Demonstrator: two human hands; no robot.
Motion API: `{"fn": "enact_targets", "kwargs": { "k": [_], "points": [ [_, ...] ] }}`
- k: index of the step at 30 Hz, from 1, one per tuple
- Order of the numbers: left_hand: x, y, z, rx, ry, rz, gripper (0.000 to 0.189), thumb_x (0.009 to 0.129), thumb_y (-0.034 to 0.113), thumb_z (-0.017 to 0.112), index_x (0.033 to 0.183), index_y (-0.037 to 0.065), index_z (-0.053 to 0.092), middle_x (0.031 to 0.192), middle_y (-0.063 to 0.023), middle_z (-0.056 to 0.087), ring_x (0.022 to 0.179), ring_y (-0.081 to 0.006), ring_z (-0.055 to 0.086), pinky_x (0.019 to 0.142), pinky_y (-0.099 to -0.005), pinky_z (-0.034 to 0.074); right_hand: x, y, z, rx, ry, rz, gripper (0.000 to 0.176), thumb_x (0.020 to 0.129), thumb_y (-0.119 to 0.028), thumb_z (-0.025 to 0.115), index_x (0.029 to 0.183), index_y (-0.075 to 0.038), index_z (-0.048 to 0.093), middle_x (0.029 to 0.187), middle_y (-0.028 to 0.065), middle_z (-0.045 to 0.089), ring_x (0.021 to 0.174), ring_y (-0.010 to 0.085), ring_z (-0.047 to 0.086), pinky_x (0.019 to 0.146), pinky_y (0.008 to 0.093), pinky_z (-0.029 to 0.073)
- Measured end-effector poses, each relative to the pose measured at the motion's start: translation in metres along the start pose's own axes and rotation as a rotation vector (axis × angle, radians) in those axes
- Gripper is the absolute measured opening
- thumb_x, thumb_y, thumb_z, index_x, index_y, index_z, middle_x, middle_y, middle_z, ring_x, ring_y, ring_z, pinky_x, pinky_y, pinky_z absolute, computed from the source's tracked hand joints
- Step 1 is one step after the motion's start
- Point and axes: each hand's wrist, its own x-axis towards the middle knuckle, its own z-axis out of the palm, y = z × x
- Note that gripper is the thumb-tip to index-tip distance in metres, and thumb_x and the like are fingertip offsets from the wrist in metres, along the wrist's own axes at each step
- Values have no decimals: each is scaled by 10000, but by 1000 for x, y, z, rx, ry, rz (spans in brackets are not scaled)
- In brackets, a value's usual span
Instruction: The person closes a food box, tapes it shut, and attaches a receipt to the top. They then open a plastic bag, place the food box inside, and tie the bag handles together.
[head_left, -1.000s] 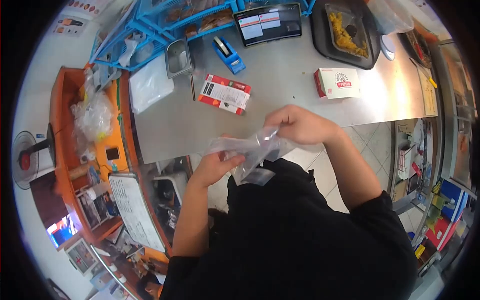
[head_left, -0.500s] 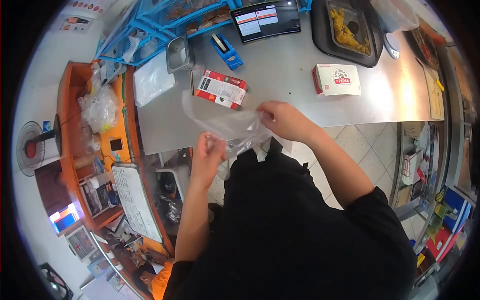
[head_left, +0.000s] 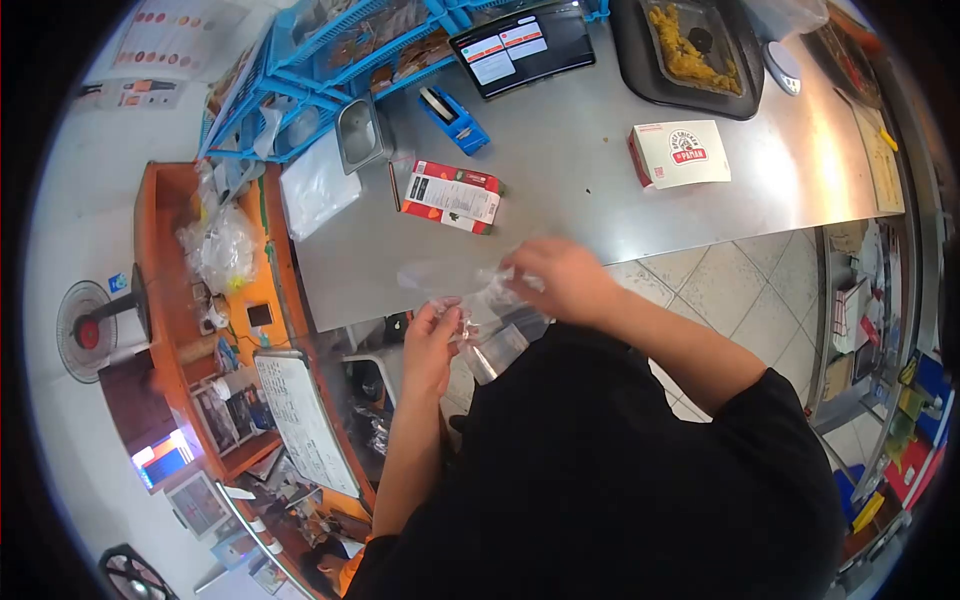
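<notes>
A clear plastic bag hangs between my hands at the front edge of the steel table. My left hand pinches the bag on its left side. On the upper right, the bag is gripped by my right hand, whose fingers are curled and partly hidden. Just beyond the bag lies a red and white box with a printed label on top. Farther right sits a white and red food box with a chicken logo.
At the back stand a blue tape dispenser, a metal container, a tablet and blue baskets. A black tray bears a container of yellow food. Clear bags lie at the left.
The bag has been drawn down and bunched closer to my body; its far part no longer spreads wide. My right hand has moved slightly lower. The camera view has tilted a little.
</notes>
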Motion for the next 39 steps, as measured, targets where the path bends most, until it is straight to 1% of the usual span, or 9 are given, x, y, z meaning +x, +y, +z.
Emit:
{"fn": "enact_targets", "kwargs": {
  "k": [3, 7, 12, 17, 19, 26, 29, 34, 39],
  "points": [
    [-11, 21, 3, 1, -101, 62, 196, 1011, 103, 682, 1188, 35, 632, 1006, -54, 689, 882, -183, 683, 764, -377, 610, -2, -28, 17, 318, -269, 265, 258, 973, -301, 705, 1024, -50, 679, 842, 118, 708, 792, 321, 692, 729, 428, 543],
    [-19, 25, -1, 31, -142, 122, 182, 1024, 91, 653, 1196, 35, 633, 1060, -76, 698, 910, -198, 697, 803, -400, 615, 6, -45, 40, 466, -314, 429, 463, 996, -473, 660, 911, -18, 680, 800, 158, 716, 734, 336, 693, 698, 421, 536],
    [-32, 40, -14, -214, -116, 103, 135, 1040, 79, 611, 1135, -16, 630, 1092, -121, 709, 962, -229, 722, 887, -440, 641, 26, -63, 39, 462, -372, 373, 449, 980, -461, 689, 914, -17, 675, 794, 158, 711, 731, 335, 693, 695, 426, 536],
    [-19, 47, -40, -122, -210, 93, 101, 1029, 77, 634, 1079, -10, 647, 1066, -113, 728, 953, -209, 726, 840, -386, 641, 39, -70, 51, 317, -376, 313, 337, 970, -349, 725, 924, -24, 650, 774, 134, 679, 699, 284, 657, 664, 409, 508],
    [-5, 44, -57, 33, -148, 150, 109, 1011, 92, 675, 1063, 9, 628, 1057, -131, 728, 966, -230, 736, 795, -366, 622, 46, -73, 60, 262, -358, 298, 267, 962, -309, 712, 910, -51, 662, 802, 147, 710, 753, 364, 686, 676, 458, 523],
    [33, 67, -147, -203, -360, 233, 127, 992, 118, 714, 978, 62, 601, 990, -97, 718, 935, -225, 722, 840, -407, 594, 86, -91, 103, 102, -168, 304, 198, 949, -236, 697, 897, -52, 643, 805, 127, 704, 738, 356, 679, 668, 464, 526],
    [45, 89, -195, -458, -561, 259, 127, 1005, 141, 699, 995, 79, 589, 960, -79, 701, 985, -234, 694, 896, -426, 567, 106, -98, 124, -75, -52, 455, 203, 932, -236, 702, 874, -52, 636, 790, 115, 695, 733, 345, 680, 661, 446, 530],
    [41, 132, -232, -68, -432, 133, 233, 1052, 180, 631, 1243, 52, 599, 1103, -95, 669, 1094, -261, 659, 1008, -453, 537, 131, -125, 169, 2, -71, 365, 198, 951, -221, 689, 873, -51, 627, 787, 111, 672, 721, 328, 668, 653, 434, 523],
    [79, 103, -259, 141, -499, 164, 270, 1059, 142, 605, 1304, 28, 596, 1173, -89, 663, 1120, -213, 652, 1020, -402, 531, 149, -160, 219, -146, -161, 207, 186, 971, -253, 660, 920, -78, 621, 830, 91, 660, 785, 323, 692, 679, 458, 545]
  ]
}}
